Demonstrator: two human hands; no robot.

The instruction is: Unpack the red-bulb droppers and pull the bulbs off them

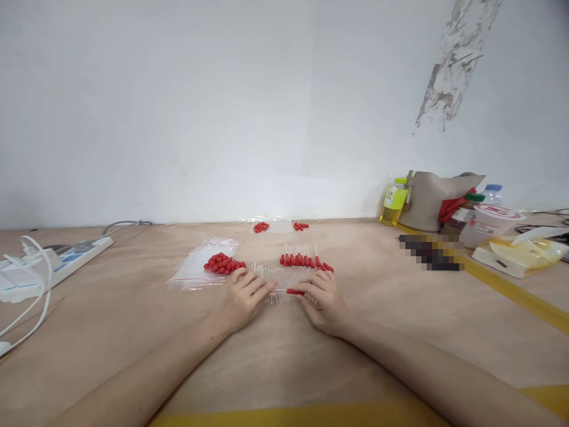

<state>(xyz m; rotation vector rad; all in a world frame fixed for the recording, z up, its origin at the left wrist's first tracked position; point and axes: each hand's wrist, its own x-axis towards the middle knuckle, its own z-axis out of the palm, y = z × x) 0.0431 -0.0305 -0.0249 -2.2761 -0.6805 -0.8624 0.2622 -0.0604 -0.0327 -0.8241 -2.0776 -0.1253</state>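
Observation:
My left hand (246, 298) pinches one end of a thin clear tube (279, 290), held level above a row of loose clear tubes (284, 274). At the tube's other end, the fingers of my right hand (326, 301) are closed on a red rubber bulb (294, 291). How far the tube sits inside the bulb cannot be made out. Just beyond my left hand, a pile of red bulbs (220, 263) lies on clear plastic bags (195, 267). Past my right hand is a row of droppers (299, 260), clear tubes with red bulbs toward me.
Small groups of red bulbs (261, 227) lie by the wall on clear plastic. A white power strip (84, 256) with cables is at the left. At the right stand a yellow bottle (393, 203), a grey-beige bag (424, 198), a plastic cup (486, 225) and a yellow-white packet (515, 255).

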